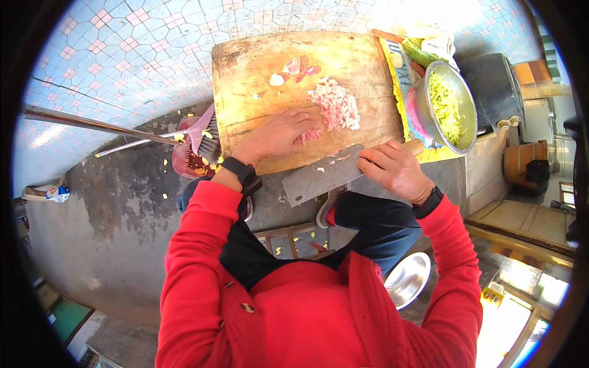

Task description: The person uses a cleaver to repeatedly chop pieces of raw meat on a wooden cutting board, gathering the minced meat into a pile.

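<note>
My right hand point(391, 168) grips a broad cleaver point(317, 177) near where its blade meets the wooden handle point(415, 146). The blade lies nearly flat along the board's near edge, with bits of meat stuck to it. On the wooden cutting board point(257, 60), my left hand point(287, 131) rests with fingers bent over a little chopped meat point(310, 135). Whether those fingers pinch any of it is hidden. Just beyond them is a pile of minced pink meat point(335, 105). Larger meat pieces point(301, 66) and a white chunk point(276, 80) sit farther back.
A metal bowl of shredded green vegetable point(445, 108) stands right of the board, beside a green gourd point(421, 54). A broom point(207, 133) and pink dustpan point(181, 161) are at the left. Another metal bowl point(408, 280) sits low beside my right leg. A tiled wall point(152, 50) rises behind.
</note>
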A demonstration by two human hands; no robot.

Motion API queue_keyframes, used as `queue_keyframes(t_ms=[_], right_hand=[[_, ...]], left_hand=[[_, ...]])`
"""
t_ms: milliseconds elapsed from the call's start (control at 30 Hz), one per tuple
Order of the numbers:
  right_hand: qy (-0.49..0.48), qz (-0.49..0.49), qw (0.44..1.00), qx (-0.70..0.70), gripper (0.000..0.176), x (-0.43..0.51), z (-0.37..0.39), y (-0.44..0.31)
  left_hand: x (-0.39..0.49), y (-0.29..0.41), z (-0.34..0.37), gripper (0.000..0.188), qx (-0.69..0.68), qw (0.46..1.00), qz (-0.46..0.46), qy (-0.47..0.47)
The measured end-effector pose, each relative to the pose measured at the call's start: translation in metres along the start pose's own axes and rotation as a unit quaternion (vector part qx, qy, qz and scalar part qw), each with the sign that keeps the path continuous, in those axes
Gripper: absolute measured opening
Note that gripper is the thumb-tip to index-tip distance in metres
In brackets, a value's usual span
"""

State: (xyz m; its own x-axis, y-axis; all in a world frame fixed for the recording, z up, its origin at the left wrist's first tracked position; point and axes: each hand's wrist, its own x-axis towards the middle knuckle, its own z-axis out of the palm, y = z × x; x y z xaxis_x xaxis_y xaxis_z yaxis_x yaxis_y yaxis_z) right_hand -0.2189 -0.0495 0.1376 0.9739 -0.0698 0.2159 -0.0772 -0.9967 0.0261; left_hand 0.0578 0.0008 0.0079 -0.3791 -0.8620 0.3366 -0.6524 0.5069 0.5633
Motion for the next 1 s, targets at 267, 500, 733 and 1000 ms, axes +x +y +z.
queue_keyframes(t_ms=[267, 500, 733, 1000], right_hand=[[0.011, 0.120, 0.991, 0.063, 0.029, -0.010, -0.003, -0.006], [0.129, 0.368, 0.890, 0.235, 0.022, 0.004, 0.022, -0.022], [0.198, 0.487, 0.738, 0.423, 0.019, 0.017, 0.049, -0.039], [0.235, 0.500, 0.622, 0.554, 0.024, 0.013, 0.068, -0.047]], left_hand=[[0.002, -0.001, 0.004, 0.031, 0.027, 0.999, -0.023, 0.024], [-0.005, 0.009, 0.014, 0.023, 0.099, 0.980, -0.118, 0.125], [-0.010, 0.011, 0.012, 0.016, 0.123, 0.973, -0.143, 0.130], [-0.014, 0.013, 0.014, 0.012, 0.170, 0.970, -0.088, 0.147]])
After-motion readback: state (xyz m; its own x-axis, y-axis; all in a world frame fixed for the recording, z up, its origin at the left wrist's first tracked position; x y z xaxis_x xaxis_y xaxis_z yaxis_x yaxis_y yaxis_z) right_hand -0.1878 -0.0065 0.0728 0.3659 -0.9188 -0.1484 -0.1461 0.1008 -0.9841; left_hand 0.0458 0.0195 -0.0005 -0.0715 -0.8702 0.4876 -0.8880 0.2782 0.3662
